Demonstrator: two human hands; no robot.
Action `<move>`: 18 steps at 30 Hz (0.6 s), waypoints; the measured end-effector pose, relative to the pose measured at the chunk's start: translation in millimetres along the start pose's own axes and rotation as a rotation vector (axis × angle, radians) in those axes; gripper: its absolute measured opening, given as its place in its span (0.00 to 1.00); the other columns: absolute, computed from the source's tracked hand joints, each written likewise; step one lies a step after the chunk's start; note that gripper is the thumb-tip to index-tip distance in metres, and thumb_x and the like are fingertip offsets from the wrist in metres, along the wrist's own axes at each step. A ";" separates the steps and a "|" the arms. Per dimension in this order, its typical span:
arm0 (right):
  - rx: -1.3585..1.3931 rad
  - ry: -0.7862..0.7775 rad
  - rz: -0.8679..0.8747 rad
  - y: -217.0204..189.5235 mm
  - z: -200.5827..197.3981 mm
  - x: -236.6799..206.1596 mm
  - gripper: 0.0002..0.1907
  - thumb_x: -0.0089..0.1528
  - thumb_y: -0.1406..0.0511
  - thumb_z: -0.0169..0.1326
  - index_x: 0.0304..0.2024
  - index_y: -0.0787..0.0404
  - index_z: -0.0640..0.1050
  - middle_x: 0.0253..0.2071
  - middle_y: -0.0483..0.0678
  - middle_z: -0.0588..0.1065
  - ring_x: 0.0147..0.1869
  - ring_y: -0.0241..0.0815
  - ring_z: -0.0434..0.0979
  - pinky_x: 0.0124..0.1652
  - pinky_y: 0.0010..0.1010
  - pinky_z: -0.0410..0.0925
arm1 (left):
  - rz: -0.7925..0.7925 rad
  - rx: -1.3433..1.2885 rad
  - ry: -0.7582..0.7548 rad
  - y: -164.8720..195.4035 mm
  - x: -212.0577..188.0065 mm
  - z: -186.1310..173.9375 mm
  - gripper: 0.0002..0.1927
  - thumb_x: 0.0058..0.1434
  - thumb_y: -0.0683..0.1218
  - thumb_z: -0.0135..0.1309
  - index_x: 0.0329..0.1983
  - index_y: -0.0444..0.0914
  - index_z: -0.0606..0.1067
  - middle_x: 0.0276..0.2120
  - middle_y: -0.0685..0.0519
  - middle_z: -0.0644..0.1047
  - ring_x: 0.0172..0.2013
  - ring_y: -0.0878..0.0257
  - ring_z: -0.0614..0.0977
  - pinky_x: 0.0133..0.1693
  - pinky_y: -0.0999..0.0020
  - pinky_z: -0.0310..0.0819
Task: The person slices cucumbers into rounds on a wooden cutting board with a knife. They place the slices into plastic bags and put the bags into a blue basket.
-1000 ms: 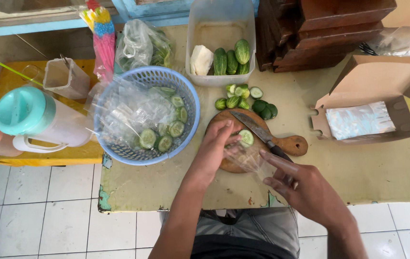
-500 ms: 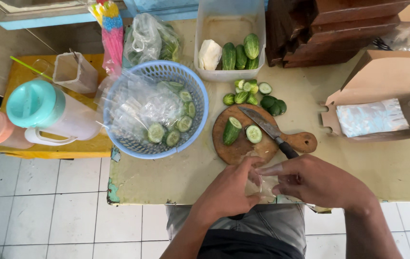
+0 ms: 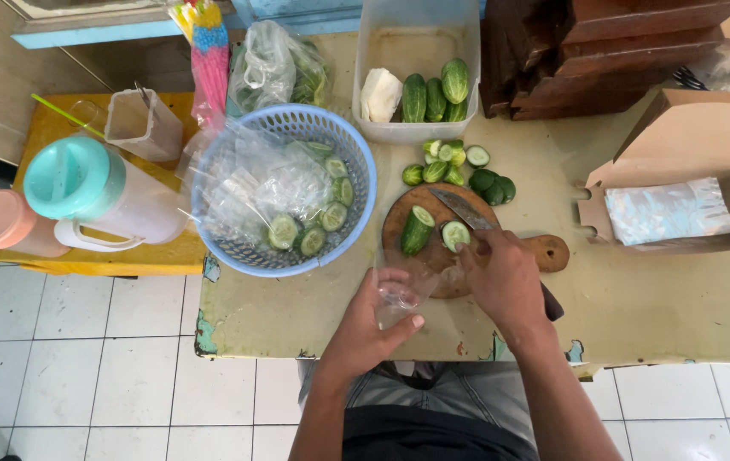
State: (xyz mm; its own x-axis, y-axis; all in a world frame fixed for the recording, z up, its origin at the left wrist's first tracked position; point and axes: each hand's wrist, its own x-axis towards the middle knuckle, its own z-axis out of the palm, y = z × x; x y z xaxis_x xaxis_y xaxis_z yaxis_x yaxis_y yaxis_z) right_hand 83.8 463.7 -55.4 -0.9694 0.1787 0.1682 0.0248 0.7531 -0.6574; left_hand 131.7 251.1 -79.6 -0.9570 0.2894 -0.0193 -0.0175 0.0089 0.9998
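Where the worn, pale table (image 3: 638, 316) meets a floor of white tiles (image 3: 83, 376), the left hand (image 3: 373, 329) pinches a small clear bag (image 3: 401, 294) between thumb and fingers, just above the table's near edge. Right hand (image 3: 501, 277): fingers curled down at a cucumber slice (image 3: 454, 235) on the round wooden board (image 3: 433, 248); whether they grip it cannot be told. Knife (image 3: 463, 209): lying across the board, blade toward the far side, handle under the right wrist. Half cucumber (image 3: 417, 229): on the board, left of the slice. Cut ends (image 3: 454, 166): heaped on the table beyond the board. Blue basket (image 3: 356, 162): left of the board, lined with clear plastic, holding cucumber slices. Clear tub (image 3: 416, 68): at the far edge, with whole cucumbers. Open carton (image 3: 689, 145): on the right, a silvery packet inside. Dark wooden boxes (image 3: 604, 51): stacked at the far right. Yellow stand (image 3: 168, 252): beside the table on the left, bearing a teal-lidded jug (image 3: 83, 188), a pink-lidded jar (image 3: 6, 224) and a clear container (image 3: 143, 124).
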 end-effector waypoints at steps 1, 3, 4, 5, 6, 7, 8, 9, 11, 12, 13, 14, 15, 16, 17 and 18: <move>-0.056 0.029 -0.023 0.0 7.0 1.8 0.17 0.61 0.60 0.62 0.45 0.67 0.81 0.41 0.61 0.79 0.43 0.61 0.81 0.44 0.47 0.73 | -0.022 -0.064 -0.016 -3.1 0.9 0.2 0.30 0.58 0.39 0.63 0.61 0.35 0.65 0.48 0.50 0.76 0.53 0.63 0.79 0.53 0.65 0.77; -0.132 0.001 0.010 -0.9 17.2 4.9 0.18 0.62 0.58 0.61 0.44 0.67 0.80 0.44 0.62 0.77 0.45 0.64 0.80 0.44 0.49 0.73 | -0.064 -0.192 -0.047 -8.8 3.9 1.0 0.28 0.58 0.39 0.62 0.60 0.36 0.64 0.50 0.51 0.76 0.54 0.65 0.79 0.52 0.66 0.77; -0.171 -0.013 0.027 -1.9 20.9 6.6 0.18 0.62 0.58 0.60 0.44 0.67 0.80 0.45 0.63 0.76 0.45 0.66 0.79 0.44 0.51 0.72 | -0.036 -0.233 -0.066 -11.7 5.6 1.5 0.28 0.60 0.38 0.61 0.61 0.36 0.64 0.50 0.50 0.76 0.55 0.64 0.78 0.53 0.65 0.76; -0.179 0.005 0.010 -3.8 24.5 7.4 0.18 0.62 0.58 0.59 0.46 0.67 0.79 0.46 0.63 0.76 0.46 0.66 0.79 0.43 0.51 0.73 | -0.008 -0.273 -0.086 -14.2 7.5 2.1 0.27 0.61 0.38 0.61 0.61 0.35 0.63 0.51 0.49 0.76 0.55 0.64 0.78 0.53 0.65 0.75; -0.189 0.023 -0.004 -5.8 27.3 6.3 0.19 0.62 0.58 0.59 0.47 0.67 0.78 0.47 0.63 0.75 0.46 0.66 0.79 0.43 0.51 0.73 | 0.018 -0.315 -0.108 -16.6 8.5 2.7 0.27 0.62 0.37 0.60 0.62 0.35 0.63 0.51 0.49 0.76 0.55 0.64 0.77 0.54 0.64 0.75; -0.201 0.041 -0.018 -7.0 28.0 6.0 0.19 0.62 0.58 0.58 0.48 0.67 0.77 0.48 0.63 0.74 0.47 0.67 0.79 0.43 0.51 0.73 | 0.013 -0.331 -0.115 -18.7 9.3 2.9 0.26 0.63 0.38 0.60 0.61 0.35 0.63 0.51 0.49 0.76 0.55 0.63 0.76 0.54 0.64 0.75; -0.214 0.014 0.017 -8.7 28.6 6.1 0.20 0.63 0.57 0.58 0.48 0.67 0.77 0.50 0.63 0.73 0.46 0.67 0.80 0.42 0.51 0.74 | 0.008 -0.346 -0.122 -20.3 10.5 2.8 0.26 0.63 0.38 0.59 0.61 0.35 0.63 0.51 0.49 0.76 0.55 0.63 0.76 0.54 0.64 0.75; -0.227 -0.013 0.054 -11.1 30.0 4.7 0.21 0.63 0.57 0.58 0.49 0.67 0.76 0.51 0.64 0.73 0.45 0.67 0.80 0.41 0.51 0.74 | 0.001 -0.361 -0.129 -21.7 10.8 3.1 0.25 0.64 0.38 0.59 0.61 0.35 0.64 0.52 0.49 0.76 0.55 0.63 0.76 0.54 0.64 0.75; -0.231 -0.042 0.106 -15.4 31.8 3.0 0.21 0.63 0.57 0.58 0.49 0.67 0.75 0.53 0.64 0.71 0.43 0.68 0.80 0.40 0.51 0.74 | 0.012 -0.352 -0.139 -23.5 12.2 3.6 0.25 0.64 0.38 0.58 0.62 0.35 0.64 0.52 0.49 0.76 0.56 0.63 0.76 0.55 0.65 0.74; -0.223 -0.044 0.122 -17.0 32.3 2.4 0.21 0.63 0.57 0.58 0.49 0.67 0.75 0.54 0.64 0.71 0.43 0.69 0.80 0.39 0.51 0.74 | 0.018 -0.347 -0.144 -23.8 12.8 3.7 0.25 0.65 0.38 0.58 0.62 0.35 0.64 0.53 0.49 0.76 0.56 0.63 0.76 0.56 0.65 0.74; -0.213 -0.047 0.136 -18.0 32.3 2.1 0.21 0.62 0.57 0.59 0.49 0.67 0.75 0.54 0.65 0.70 0.42 0.69 0.80 0.39 0.52 0.74 | 0.013 -0.337 -0.137 -24.0 12.7 4.2 0.25 0.65 0.39 0.58 0.63 0.35 0.64 0.52 0.49 0.76 0.56 0.63 0.76 0.56 0.65 0.73; -0.202 -0.027 0.126 -18.4 32.1 2.4 0.22 0.61 0.58 0.59 0.50 0.67 0.74 0.54 0.65 0.71 0.42 0.69 0.80 0.39 0.52 0.74 | 0.009 -0.326 -0.131 -24.0 13.0 4.5 0.25 0.64 0.39 0.58 0.63 0.35 0.64 0.52 0.49 0.76 0.56 0.62 0.76 0.57 0.64 0.73; -0.190 -0.007 0.115 -18.7 31.7 2.7 0.22 0.61 0.59 0.60 0.51 0.67 0.74 0.54 0.64 0.71 0.43 0.69 0.79 0.39 0.52 0.73 | 0.005 -0.314 -0.124 -23.6 13.6 3.9 0.25 0.64 0.39 0.58 0.63 0.35 0.64 0.52 0.48 0.76 0.56 0.62 0.76 0.57 0.64 0.73; -0.179 0.012 0.106 -18.5 31.2 3.1 0.23 0.60 0.59 0.60 0.52 0.67 0.74 0.53 0.64 0.71 0.43 0.69 0.79 0.40 0.52 0.73 | -0.010 -0.324 -0.118 -23.2 13.7 3.2 0.26 0.64 0.39 0.58 0.63 0.35 0.64 0.52 0.48 0.76 0.56 0.62 0.76 0.57 0.64 0.73; -0.177 0.017 0.099 -17.8 30.4 3.3 0.22 0.60 0.59 0.60 0.52 0.67 0.75 0.53 0.64 0.72 0.44 0.69 0.79 0.41 0.51 0.73 | -0.026 -0.334 -0.111 -22.8 13.2 2.8 0.26 0.63 0.39 0.58 0.63 0.35 0.64 0.52 0.49 0.76 0.56 0.62 0.76 0.57 0.63 0.73; -0.176 0.021 0.092 -17.1 29.4 3.7 0.21 0.60 0.60 0.61 0.51 0.66 0.76 0.53 0.63 0.72 0.45 0.68 0.79 0.42 0.51 0.73 | -0.043 -0.345 -0.105 -22.4 12.8 2.4 0.26 0.63 0.39 0.58 0.63 0.35 0.64 0.52 0.49 0.76 0.56 0.62 0.77 0.57 0.63 0.73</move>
State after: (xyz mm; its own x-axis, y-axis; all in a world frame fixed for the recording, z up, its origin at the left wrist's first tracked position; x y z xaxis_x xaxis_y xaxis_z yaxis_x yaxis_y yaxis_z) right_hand 72.7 432.9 -65.1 -0.9559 0.2637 0.1294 0.1575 0.8318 -0.5323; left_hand 120.5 256.9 -102.3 -0.9187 0.3925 -0.0435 -0.1708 -0.2956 0.9399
